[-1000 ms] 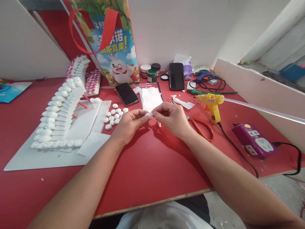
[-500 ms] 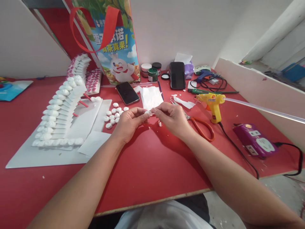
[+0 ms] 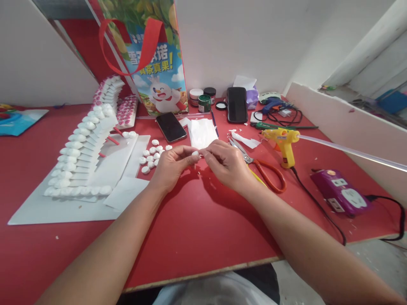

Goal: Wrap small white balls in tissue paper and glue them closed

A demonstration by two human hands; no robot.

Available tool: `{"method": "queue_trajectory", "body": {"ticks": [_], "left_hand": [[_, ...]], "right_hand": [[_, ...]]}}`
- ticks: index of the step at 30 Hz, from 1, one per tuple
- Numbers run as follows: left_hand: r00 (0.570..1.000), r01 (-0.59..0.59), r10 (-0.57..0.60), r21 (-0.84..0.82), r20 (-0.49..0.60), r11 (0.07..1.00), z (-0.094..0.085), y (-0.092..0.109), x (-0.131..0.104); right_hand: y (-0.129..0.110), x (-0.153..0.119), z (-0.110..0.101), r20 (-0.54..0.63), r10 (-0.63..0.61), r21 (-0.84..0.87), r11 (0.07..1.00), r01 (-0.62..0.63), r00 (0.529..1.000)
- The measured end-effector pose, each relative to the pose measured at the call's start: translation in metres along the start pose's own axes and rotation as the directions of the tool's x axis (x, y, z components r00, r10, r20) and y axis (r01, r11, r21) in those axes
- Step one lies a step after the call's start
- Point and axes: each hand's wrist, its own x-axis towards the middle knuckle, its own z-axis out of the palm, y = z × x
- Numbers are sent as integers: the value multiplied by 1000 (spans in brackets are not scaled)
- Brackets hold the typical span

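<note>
Between the thumb and fingers of my left hand point(image 3: 173, 165) is a small white rosette point(image 3: 195, 153), pinched over the red table. My right hand point(image 3: 224, 161) is closed, its thumb and forefinger meeting at the rosette's right edge. A thin white end shows between the two sets of fingertips. Just left of my left hand lie several similar white rosettes point(image 3: 153, 156) in a loose cluster. Farther left, a curved white model point(image 3: 90, 140) edged with such rosettes stands on white boards point(image 3: 41, 212). Orange-handled pliers point(image 3: 270, 173) lie partly behind my right hand.
Behind my hands are white tissue point(image 3: 202, 133), a phone point(image 3: 171, 127) and paint jars point(image 3: 204, 103). To the right are a yellow glue gun point(image 3: 282, 144) and a purple power socket point(image 3: 341, 192) with cords. A tall printed bag point(image 3: 159, 76) stands at the back.
The rosette has turned in my left fingers and shows more white. My right fingers have shifted slightly at its edge. The whole view has moved down a little in the frame.
</note>
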Motion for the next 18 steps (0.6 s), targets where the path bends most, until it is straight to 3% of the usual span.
{"method": "queue_trajectory", "body": {"ticks": [11, 18], "left_hand": [[996, -59, 72, 194, -59, 979, 3, 6, -2], [976, -175, 213, 406, -50, 897, 3, 2, -5]], "right_hand": [[4, -3, 1, 25, -65, -47, 997, 66, 998], [8, -3, 2, 45, -86, -54, 995, 89, 995]]}}
